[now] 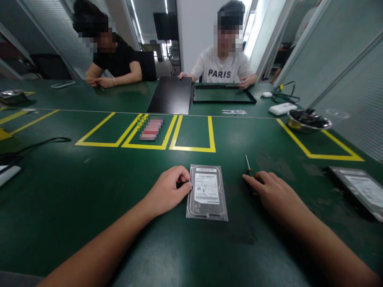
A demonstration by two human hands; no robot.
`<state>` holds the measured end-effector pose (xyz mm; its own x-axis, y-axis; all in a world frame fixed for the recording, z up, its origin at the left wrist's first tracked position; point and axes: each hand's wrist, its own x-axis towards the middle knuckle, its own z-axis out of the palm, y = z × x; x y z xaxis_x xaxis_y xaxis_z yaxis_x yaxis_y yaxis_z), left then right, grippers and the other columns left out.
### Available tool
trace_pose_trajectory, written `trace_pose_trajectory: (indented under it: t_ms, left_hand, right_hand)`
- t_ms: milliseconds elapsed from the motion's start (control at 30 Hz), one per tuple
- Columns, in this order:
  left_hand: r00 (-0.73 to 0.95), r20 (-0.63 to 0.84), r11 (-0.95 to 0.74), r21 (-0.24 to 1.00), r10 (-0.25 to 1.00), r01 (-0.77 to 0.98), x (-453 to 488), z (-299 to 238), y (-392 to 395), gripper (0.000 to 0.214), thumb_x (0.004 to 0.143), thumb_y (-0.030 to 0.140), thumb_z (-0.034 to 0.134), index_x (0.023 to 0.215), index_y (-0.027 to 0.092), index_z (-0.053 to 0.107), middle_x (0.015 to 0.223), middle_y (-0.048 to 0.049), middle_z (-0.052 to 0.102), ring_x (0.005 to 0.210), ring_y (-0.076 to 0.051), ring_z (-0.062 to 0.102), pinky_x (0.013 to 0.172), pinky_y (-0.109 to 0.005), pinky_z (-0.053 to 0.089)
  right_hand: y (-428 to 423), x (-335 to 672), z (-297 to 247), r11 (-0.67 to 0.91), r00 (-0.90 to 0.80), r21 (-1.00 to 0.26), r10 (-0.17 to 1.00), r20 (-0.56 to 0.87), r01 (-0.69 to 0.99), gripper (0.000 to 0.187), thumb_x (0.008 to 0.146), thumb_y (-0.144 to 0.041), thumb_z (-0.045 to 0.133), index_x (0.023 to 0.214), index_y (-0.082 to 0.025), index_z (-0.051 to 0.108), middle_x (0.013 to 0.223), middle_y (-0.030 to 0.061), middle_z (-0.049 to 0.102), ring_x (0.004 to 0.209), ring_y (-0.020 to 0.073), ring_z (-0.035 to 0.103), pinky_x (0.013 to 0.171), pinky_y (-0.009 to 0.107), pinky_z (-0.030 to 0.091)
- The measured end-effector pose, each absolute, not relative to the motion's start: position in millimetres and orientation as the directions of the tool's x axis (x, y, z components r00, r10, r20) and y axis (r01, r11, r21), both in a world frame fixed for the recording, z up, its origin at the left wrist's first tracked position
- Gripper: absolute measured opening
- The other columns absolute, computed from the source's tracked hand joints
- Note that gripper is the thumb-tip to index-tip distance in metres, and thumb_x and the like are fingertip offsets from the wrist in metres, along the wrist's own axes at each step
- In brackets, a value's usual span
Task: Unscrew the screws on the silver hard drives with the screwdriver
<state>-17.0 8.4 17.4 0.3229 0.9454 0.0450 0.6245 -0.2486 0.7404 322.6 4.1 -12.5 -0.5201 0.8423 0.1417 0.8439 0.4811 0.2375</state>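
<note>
A silver hard drive (221,191) with a white label lies flat on the green table in front of me. My left hand (175,187) is beside its left edge, fingers curled, with thumb and fingertips pinching that edge. To the right of the drive, my right hand (267,187) is closed over a screwdriver (249,169) with a dark handle, its index finger stretched along it. The thin metal shaft points away from me, and my palm hides part of the handle. A second hard drive (360,187) lies at the far right, apart from my hand.
Yellow tape frames (193,150) mark the table (167,247). A pixelated pinkish object (152,129) lies inside one. A metal bowl (308,126) holds dark parts. Opposite, a person in white (223,65) touches a black panel (170,95) and a frame (224,101); another person (119,59) sits left.
</note>
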Motion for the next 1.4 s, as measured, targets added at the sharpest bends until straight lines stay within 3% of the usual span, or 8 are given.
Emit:
trace_pose_trajectory:
  t_ms: [167, 300, 667, 833, 967, 1100, 1200, 1400]
  left_hand:
    - [0.511, 0.090, -0.497, 0.425, 0.855, 0.757, 3.8, 50.6, -17.2, 0.011, 0.092, 0.029, 0.055, 0.095, 0.020, 0.062, 0.097, -0.0053, 0.064, 0.092, -0.025, 0.055, 0.080, -0.041, 0.043]
    - [0.575, 0.020, -0.521, 0.451, 0.818, 0.725, 20.9, 63.3, -23.2, 0.013, 0.095, 0.027, 0.052, 0.096, 0.021, 0.063, 0.098, -0.0050, 0.065, 0.094, -0.025, 0.057, 0.080, -0.041, 0.047]
    - [0.639, 0.285, -0.692, 0.423, 0.714, 0.584, 16.3, 13.1, 2.1, 0.021, 0.098, 0.022, 0.046, 0.091, 0.016, 0.065, 0.090, -0.0064, 0.063, 0.088, -0.021, 0.057, 0.086, -0.039, 0.046]
    - [0.656, 0.333, -0.729, 0.426, 0.677, 0.536, 12.5, 5.8, 0.3, 0.023, 0.095, 0.019, 0.048, 0.102, 0.018, 0.070, 0.108, -0.0073, 0.069, 0.102, -0.023, 0.060, 0.094, -0.041, 0.046]
    - [0.697, 0.301, -0.749, 0.408, 0.650, 0.522, 11.1, 11.4, -1.3, 0.032, 0.092, 0.032, 0.055, 0.119, 0.017, 0.065, 0.123, -0.0099, 0.067, 0.115, -0.027, 0.059, 0.101, -0.047, 0.044]
    - [0.755, 0.227, -0.775, 0.352, 0.615, 0.525, 9.0, 18.1, -5.5, 0.066, 0.082, 0.059, 0.064, 0.130, 0.015, 0.058, 0.136, -0.0163, 0.059, 0.125, -0.035, 0.054, 0.105, -0.054, 0.042]
    - [0.766, 0.203, -0.784, 0.288, 0.610, 0.549, 9.5, 17.2, -8.5, 0.071, 0.079, 0.057, 0.069, 0.134, 0.014, 0.054, 0.142, -0.0168, 0.056, 0.129, -0.036, 0.050, 0.108, -0.054, 0.040]
    - [0.768, 0.198, -0.790, 0.240, 0.609, 0.565, 12.2, 11.7, -10.9, 0.068, 0.081, 0.051, 0.067, 0.135, 0.012, 0.054, 0.142, -0.0156, 0.056, 0.131, -0.035, 0.049, 0.110, -0.053, 0.039]
  right_hand:
    - [3.7, 325.7, -10.6, 0.511, -0.536, 0.169, 0.826, 0.174, 0.843, 0.050, 0.087, -0.006, 0.049, 0.134, -0.017, 0.061, 0.104, 0.0140, 0.062, 0.085, 0.0222, 0.058, 0.077, 0.037, 0.054]
    - [1.8, 325.7, -8.4, 0.522, -0.537, 0.128, 0.826, 0.172, 0.843, 0.048, 0.089, -0.008, 0.050, 0.135, -0.017, 0.060, 0.105, 0.0139, 0.062, 0.085, 0.0219, 0.057, 0.077, 0.038, 0.054]
    - [5.7, 328.1, -12.1, 0.532, -0.527, 0.018, 0.834, 0.165, 0.847, 0.044, 0.090, -0.005, 0.048, 0.127, -0.021, 0.065, 0.113, 0.0120, 0.061, 0.095, 0.0209, 0.057, 0.085, 0.036, 0.054]
    - [4.8, 326.8, -10.7, 0.531, -0.516, -0.024, 0.832, 0.203, 0.847, 0.041, 0.089, -0.006, 0.047, 0.120, -0.021, 0.069, 0.107, 0.0120, 0.064, 0.090, 0.0202, 0.060, 0.080, 0.036, 0.055]
    - [1.7, 325.8, -8.8, 0.526, -0.511, -0.031, 0.837, 0.195, 0.850, 0.046, 0.089, -0.006, 0.046, 0.127, -0.021, 0.066, 0.108, 0.0124, 0.065, 0.090, 0.0206, 0.062, 0.081, 0.038, 0.056]
    - [1.0, 326.6, -4.5, 0.490, -0.472, -0.071, 0.863, 0.178, 0.869, 0.051, 0.089, -0.005, 0.043, 0.133, -0.020, 0.061, 0.112, 0.0122, 0.067, 0.094, 0.0202, 0.064, 0.084, 0.038, 0.057]
    - [1.4, 332.8, 2.4, 0.450, -0.431, -0.127, 0.890, 0.149, 0.884, 0.044, 0.092, -0.011, 0.042, 0.132, -0.019, 0.060, 0.115, 0.0121, 0.067, 0.095, 0.0193, 0.067, 0.085, 0.035, 0.057]
    - [-0.1, 376.7, 24.3, 0.260, -0.262, 0.071, 0.965, 0.014, 0.963, 0.031, 0.092, -0.029, 0.050, 0.111, -0.017, 0.071, 0.100, 0.0137, 0.071, 0.083, 0.0264, 0.071, 0.074, 0.042, 0.058]
